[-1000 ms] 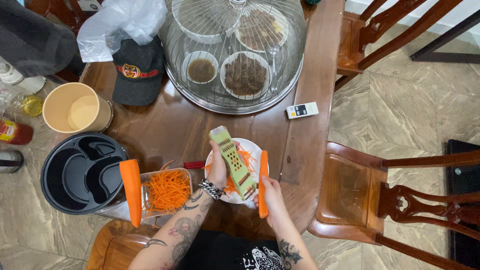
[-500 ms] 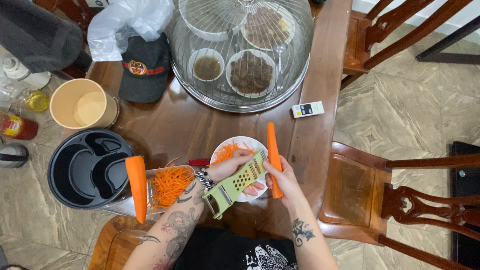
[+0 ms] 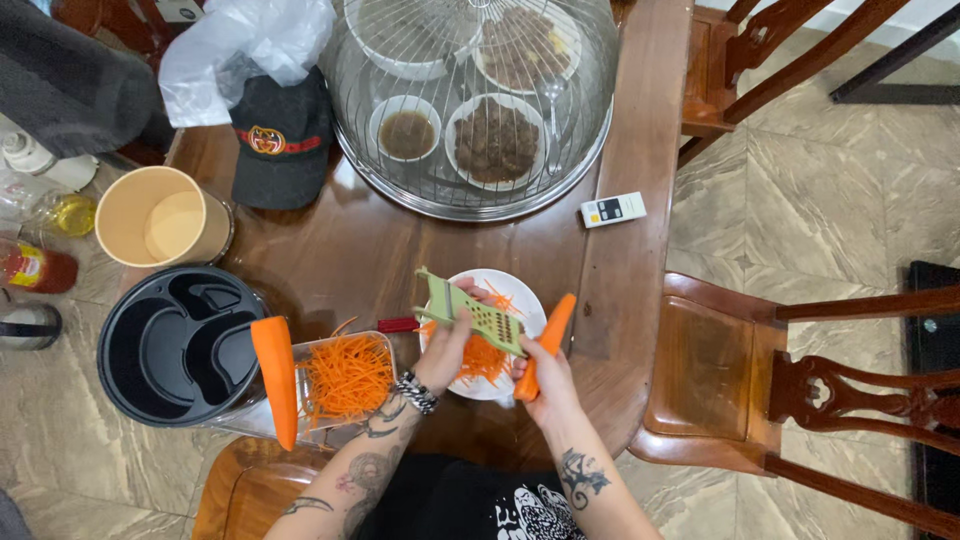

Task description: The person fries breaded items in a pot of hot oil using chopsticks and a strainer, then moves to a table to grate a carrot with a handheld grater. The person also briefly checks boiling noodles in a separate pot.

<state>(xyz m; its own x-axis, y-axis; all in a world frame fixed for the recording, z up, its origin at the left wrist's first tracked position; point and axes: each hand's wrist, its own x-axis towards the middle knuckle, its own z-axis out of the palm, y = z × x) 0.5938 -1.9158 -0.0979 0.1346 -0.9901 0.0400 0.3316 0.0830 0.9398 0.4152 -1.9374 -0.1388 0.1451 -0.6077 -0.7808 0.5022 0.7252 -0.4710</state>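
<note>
The carrot (image 3: 545,343) is clamped in the right hand (image 3: 545,380), slanting up to the right at the edge of the white plate (image 3: 520,292); half a second ago it stood nearly upright. The left hand (image 3: 447,350) is closed around the green grater (image 3: 470,312), which now lies almost level over the plate, where earlier it hung tilted downward to the left. Shreds (image 3: 482,358) lie on the plate beneath it. Left of the hands, a clear tray of grated carrot (image 3: 345,378) sits on the wooden surface (image 3: 350,250), with a whole carrot (image 3: 277,375) beside a black divided container (image 3: 180,345).
</note>
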